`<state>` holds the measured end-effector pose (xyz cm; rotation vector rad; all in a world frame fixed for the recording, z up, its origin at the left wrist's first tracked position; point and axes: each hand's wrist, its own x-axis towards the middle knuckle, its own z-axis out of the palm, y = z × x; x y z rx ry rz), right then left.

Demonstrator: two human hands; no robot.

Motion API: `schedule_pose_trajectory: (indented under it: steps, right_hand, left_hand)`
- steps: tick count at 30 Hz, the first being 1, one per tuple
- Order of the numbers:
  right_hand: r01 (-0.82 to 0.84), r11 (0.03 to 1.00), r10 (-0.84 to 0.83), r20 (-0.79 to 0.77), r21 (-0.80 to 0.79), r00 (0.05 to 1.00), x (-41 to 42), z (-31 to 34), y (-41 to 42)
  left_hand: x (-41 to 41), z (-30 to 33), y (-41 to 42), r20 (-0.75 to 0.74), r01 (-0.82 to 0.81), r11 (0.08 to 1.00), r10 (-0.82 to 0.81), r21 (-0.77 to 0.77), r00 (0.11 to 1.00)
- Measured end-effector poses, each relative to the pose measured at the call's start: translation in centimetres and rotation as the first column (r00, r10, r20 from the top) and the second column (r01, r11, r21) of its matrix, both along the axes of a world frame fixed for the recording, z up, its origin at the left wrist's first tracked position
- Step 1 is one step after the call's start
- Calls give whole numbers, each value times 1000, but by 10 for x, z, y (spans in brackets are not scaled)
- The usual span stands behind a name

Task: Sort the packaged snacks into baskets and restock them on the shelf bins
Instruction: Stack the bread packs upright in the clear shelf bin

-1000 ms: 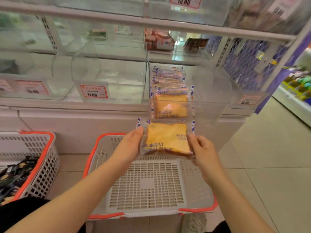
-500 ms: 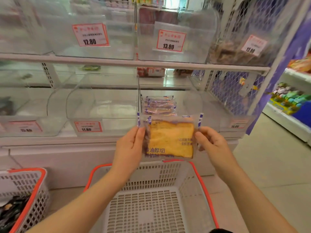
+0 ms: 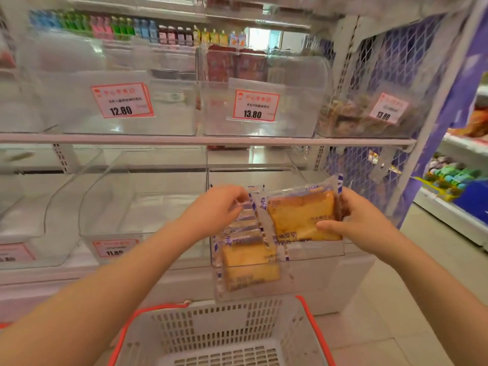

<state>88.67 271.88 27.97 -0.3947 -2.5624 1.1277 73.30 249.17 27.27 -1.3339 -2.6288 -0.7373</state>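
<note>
Hands: two, both bare, reaching into the same bin on the lower shelf.
Right hand (image 3: pixel 361 223): fingers and thumb clamped on the right edge of one clear-wrapped slice of thick yellow toast with blue-striped seams (image 3: pixel 303 215), held upright over the right half of the bin.
Left hand (image 3: pixel 219 207): fingers curled on the tops of the row of matching wrapped toast packets (image 3: pixel 248 249) standing along the bin's left wall.
Toast packets: one in the right hand; the row's exact number cannot be told, as the packets overlap.
Bin: one clear plastic shelf bin (image 3: pixel 317 249), its front wall at the lower shelf's front edge, holding all the toast.
Basket: one white slotted plastic basket with an orange rim (image 3: pixel 224 331), on the floor below the bin.
Price tags: five red-bordered; readable ones are 12.80 (image 3: pixel 122 100), two 13.80 (image 3: pixel 255 105) and 11.80 (image 3: pixel 115 247).
</note>
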Motion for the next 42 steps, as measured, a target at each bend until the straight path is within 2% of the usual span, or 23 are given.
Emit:
schedule_pose_trajectory:
  steps: [3,5,10,14,18,20,23,28,31,33,35,38,40,42]
  right_hand:
    - [-116,992,109,143,42,984,-2,-8,5]
    - [-127,991,113,222,47,968,-7,-14,4]
    - [-143,989,149,350,-43,925,-28,-24,-13]
    - [-171,985,124,577,28,807,-41,-42,-23]
    - [-93,990,143,703,-109,697,-49,-45,-25]
    - [-98,978,202,707,-184,678,-54,-45,-26]
    - [-121,946,299,666,-300,683,-59,-49,-28]
    - [-131,915,355,608,-381,710,-65,-53,-31]
    - [-183,945,319,651,-270,688,-67,-56,-35]
    - [-189,946,321,672,-264,668,-70,-61,-35]
    - [-199,909,400,626,-367,669,-72,-67,-32]
    - [-226,828,512,526,-513,679,-70,-68,-23]
    - [-240,816,522,494,-526,695,-66,-68,-20]
    - [-258,850,475,457,-460,752,-66,-71,-19]
  left_hand:
    - [-17,2,16,57,112,922,-98,-369,994]
    - [-26,1,25,96,140,852,-106,-504,990]
    - [-36,2,47,247,225,764,-89,-605,965]
    - [-33,-3,60,377,281,752,-46,-597,925]
    - [-24,-12,65,426,339,641,-21,-688,904]
    - [-17,-15,67,378,327,628,-56,-706,924]
    - [-13,-14,67,302,283,672,-92,-684,949]
    - [-14,-10,60,220,236,702,-115,-672,969]
    - [-10,-14,52,161,211,720,-139,-661,977]
    - [-9,-18,46,162,193,697,-112,-691,980]
    - [-7,-22,42,176,173,670,-64,-722,982]
    - [-4,-27,39,172,162,697,-55,-699,983]
    - [-1,-30,37,145,151,720,-70,-677,987]
    - [2,-29,36,87,118,742,-80,-660,993]
